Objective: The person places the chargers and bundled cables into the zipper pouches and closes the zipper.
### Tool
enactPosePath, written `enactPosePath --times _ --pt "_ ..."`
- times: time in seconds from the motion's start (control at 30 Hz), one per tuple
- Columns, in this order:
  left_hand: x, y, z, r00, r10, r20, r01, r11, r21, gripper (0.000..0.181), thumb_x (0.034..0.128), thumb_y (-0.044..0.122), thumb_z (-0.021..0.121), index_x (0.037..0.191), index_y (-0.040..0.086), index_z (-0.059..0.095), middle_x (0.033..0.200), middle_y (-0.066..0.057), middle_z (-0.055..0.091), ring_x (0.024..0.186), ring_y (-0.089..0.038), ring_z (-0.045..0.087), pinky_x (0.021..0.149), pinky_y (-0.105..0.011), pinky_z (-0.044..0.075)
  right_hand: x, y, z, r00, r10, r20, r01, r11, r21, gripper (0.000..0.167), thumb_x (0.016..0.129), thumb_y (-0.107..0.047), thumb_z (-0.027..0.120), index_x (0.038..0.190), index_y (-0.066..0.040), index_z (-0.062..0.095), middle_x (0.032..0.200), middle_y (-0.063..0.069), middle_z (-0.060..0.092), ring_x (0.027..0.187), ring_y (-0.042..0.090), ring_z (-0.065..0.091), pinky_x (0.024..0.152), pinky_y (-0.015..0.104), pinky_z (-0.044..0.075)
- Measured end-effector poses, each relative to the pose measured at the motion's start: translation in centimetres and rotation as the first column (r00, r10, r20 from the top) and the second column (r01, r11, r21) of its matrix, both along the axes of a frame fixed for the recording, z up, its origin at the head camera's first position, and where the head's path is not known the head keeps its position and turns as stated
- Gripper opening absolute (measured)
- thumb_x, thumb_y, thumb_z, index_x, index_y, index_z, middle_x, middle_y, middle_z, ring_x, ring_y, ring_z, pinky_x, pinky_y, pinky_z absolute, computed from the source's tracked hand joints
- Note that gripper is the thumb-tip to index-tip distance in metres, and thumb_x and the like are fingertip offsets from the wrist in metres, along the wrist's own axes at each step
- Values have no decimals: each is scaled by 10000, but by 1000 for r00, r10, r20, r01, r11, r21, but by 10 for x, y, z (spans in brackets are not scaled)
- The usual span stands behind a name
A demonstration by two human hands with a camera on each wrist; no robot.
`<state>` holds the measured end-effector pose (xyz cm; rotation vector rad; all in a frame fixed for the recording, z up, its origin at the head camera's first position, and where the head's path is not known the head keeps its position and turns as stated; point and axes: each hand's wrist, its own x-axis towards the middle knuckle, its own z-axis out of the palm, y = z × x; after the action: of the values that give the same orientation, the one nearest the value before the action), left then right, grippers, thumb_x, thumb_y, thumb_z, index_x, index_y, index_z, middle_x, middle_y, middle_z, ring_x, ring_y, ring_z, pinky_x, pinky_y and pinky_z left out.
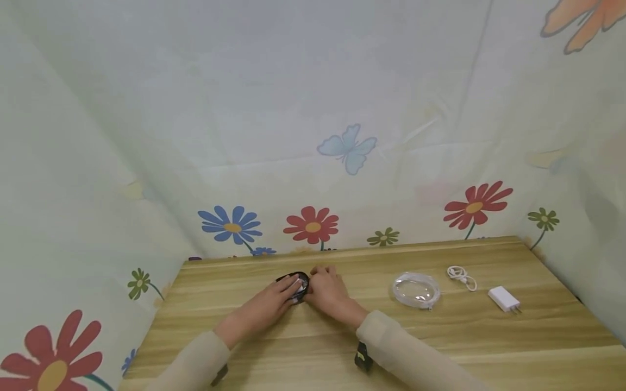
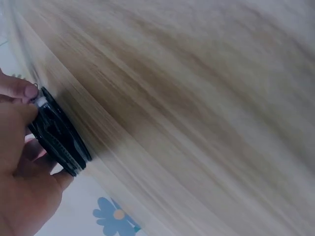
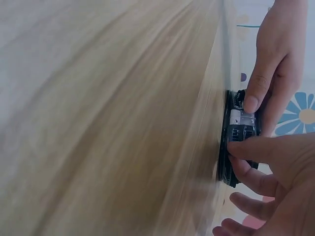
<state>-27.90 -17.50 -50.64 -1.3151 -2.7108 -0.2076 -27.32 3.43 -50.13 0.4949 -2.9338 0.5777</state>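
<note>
A round black coil [image 1: 301, 282], apparently a cable with a white tag or connector, lies near the back of the wooden table. My left hand [image 1: 269, 301] holds its left side. In the right wrist view, that hand's [image 3: 280, 54] thumb presses by the white part [image 3: 242, 118], its fingers behind the black coil [image 3: 240, 132]. My right hand [image 1: 330, 293] pinches the right edge between thumb and index finger, other fingers loosely curled. In the left wrist view, my left hand [image 2: 24, 182] grips the tilted-looking coil [image 2: 59, 132]; its far side is hidden.
To the right on the table [image 1: 313, 358] lie a clear coiled cable or tube [image 1: 415, 290], a small white cable [image 1: 461, 277] and a white plug adapter [image 1: 504, 299]. A flower-printed curtain [image 1: 274, 184] stands behind the table's back edge. Dark straps sit under both sleeves.
</note>
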Motion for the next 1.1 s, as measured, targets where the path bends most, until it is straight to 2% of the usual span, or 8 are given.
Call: enactPosePath --times 0.1,0.2,0.33,0.47,0.7,0.77,0.93,1.1 --pt "-1 1 -2 997 -13 -71 13 1000 0 476 1010 137 636 1457 4 537 1482 -230 506 1276 -428 561 995 -510 516 0 3 -1 1000 16 -8 -16 1000 -5 264 868 -236 791 632 -179 685 1297 115 637 1187 413 535 895 569 505" --pt "1 2 -4 996 -13 -88 12 1000 -11 465 1006 146 643 1446 21 557 1464 -215 528 1253 -414 584 980 -489 530 1 7 -1 999 27 -31 -27 999 18 239 893 -204 745 663 -176 684 1318 117 626 1211 415 529 894 589 503" --pt "4 3 -2 997 -14 -71 13 1000 -16 455 1007 141 641 1443 35 566 1457 -196 542 1250 -398 593 991 -480 526 1 12 0 997 25 -77 -17 995 96 179 928 -206 690 757 -165 726 1376 95 589 1275 405 492 949 608 478" --pt "4 2 2 998 -36 -42 36 999 1 435 999 126 650 1419 33 592 1454 -189 550 1243 -390 602 988 -478 528 -5 17 1 991 7 -132 16 985 173 150 941 -243 689 830 -177 766 1397 68 569 1309 383 469 982 597 471" --pt "-2 2 10 997 -73 17 72 997 16 435 1004 172 644 1430 99 598 1476 -169 539 1276 -369 586 988 -477 528 -18 25 3 983 35 -182 2 980 201 145 909 -273 748 767 -250 728 1407 34 558 1348 339 441 993 581 445" --pt "-3 1 11 995 -96 14 96 995 14 437 990 160 663 1420 109 609 1467 -170 549 1271 -371 591 974 -477 538 -21 26 2 980 56 -190 -15 978 209 160 899 -284 761 746 -264 716 1409 34 560 1350 335 439 990 583 439" --pt "-5 1 10 986 -159 -54 157 987 -37 445 961 94 693 1399 154 639 1458 -154 562 1270 -355 595 966 -460 545 -25 31 4 974 71 -213 -16 967 253 159 880 -314 771 736 -276 717 1428 26 558 1362 321 430 1017 603 423" --pt "-3 3 11 982 -188 -30 184 978 -100 417 968 70 675 1343 251 692 1522 -124 499 1358 -320 521 1044 -453 495 -29 36 5 970 81 -228 -19 965 262 129 879 -321 783 775 -269 727 1465 25 528 1396 333 401 1050 633 393"
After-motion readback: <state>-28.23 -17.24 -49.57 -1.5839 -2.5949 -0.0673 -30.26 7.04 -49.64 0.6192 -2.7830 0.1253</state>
